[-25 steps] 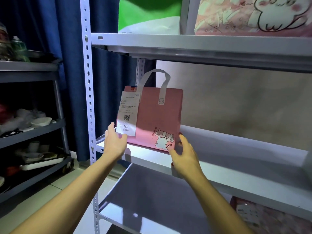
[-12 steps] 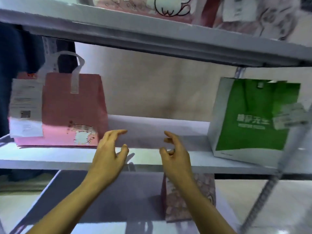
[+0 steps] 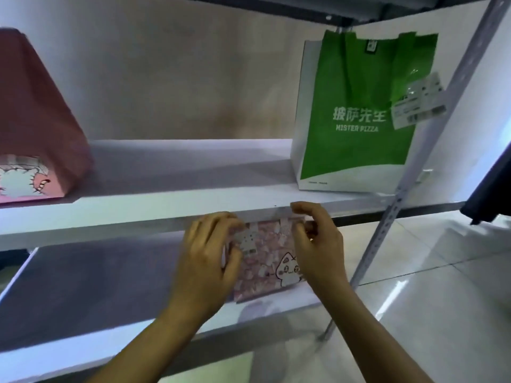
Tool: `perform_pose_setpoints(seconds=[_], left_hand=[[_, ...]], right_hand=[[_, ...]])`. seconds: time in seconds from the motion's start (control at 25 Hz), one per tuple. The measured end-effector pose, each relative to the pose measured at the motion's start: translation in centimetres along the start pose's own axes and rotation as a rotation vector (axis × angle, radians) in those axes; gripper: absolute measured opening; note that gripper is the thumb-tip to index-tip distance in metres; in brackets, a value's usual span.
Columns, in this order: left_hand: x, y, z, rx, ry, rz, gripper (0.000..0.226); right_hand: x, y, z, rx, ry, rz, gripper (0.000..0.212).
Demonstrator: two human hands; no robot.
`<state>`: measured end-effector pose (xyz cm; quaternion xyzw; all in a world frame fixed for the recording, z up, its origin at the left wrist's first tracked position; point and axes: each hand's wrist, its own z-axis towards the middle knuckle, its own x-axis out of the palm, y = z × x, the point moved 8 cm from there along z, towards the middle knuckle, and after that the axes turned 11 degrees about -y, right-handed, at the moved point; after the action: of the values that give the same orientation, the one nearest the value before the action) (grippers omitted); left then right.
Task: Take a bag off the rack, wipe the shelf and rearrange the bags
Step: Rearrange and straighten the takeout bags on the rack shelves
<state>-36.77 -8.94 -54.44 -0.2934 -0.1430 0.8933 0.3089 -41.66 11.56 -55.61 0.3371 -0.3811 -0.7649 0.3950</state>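
A small pink bag with a cartoon-cat pattern [image 3: 265, 261] stands on the lower shelf [image 3: 83, 286], just under the front lip of the middle shelf [image 3: 179, 172]. My left hand [image 3: 204, 261] curls around the bag's left edge. Over at its upper right corner, my right hand [image 3: 318, 244] pinches the top between thumb and fingers. On the middle shelf a plain pink bag with a cat print [image 3: 41, 120] stands at the far left. A green and white Mister Pizza bag [image 3: 356, 111] stands at the right end, apart from both hands.
A perforated grey rack post [image 3: 409, 172] slants down just right of the green bag, and a paper receipt [image 3: 420, 103] hangs off that bag. A dark object [image 3: 492, 189] juts in at the right edge. Glossy floor tiles [image 3: 442, 272] lie beyond the rack.
Both hands left the plain pink bag, moved right and dropped below the middle shelf onto the patterned bag. The view swung right and down.
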Motion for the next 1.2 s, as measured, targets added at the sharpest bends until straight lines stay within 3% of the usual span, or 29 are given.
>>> perform_pose_setpoints(seconds=[0.24, 0.44, 0.68, 0.84, 1.0, 1.2], left_hand=[[6.0, 3.7, -5.5, -0.172, 0.13, -0.039, 0.028], [11.0, 8.4, -8.2, -0.48, 0.219, -0.116, 0.033], [14.8, 12.7, -8.9, -0.867, 0.136, -0.244, 0.039], [17.2, 14.5, -9.8, -0.916, 0.189, -0.264, 0.048], [18.3, 14.8, -10.6, -0.876, 0.283, -0.29, 0.043], [17.4, 14.2, -12.0, -0.868, 0.291, -0.335, 0.03]], right_hand=[[0.0, -8.4, -0.6, 0.108, 0.011, -0.062, 0.024], [0.9, -16.0, 0.8, 0.221, 0.02, -0.175, 0.026], [3.0, -22.1, 3.2, 0.326, 0.052, -0.196, 0.057], [4.2, -25.3, 3.9, 0.424, 0.123, -0.208, 0.068], [5.0, -26.1, 3.4, 0.441, 0.144, -0.12, 0.059], [2.8, -25.3, 2.3, 0.462, -0.002, -0.118, 0.035]])
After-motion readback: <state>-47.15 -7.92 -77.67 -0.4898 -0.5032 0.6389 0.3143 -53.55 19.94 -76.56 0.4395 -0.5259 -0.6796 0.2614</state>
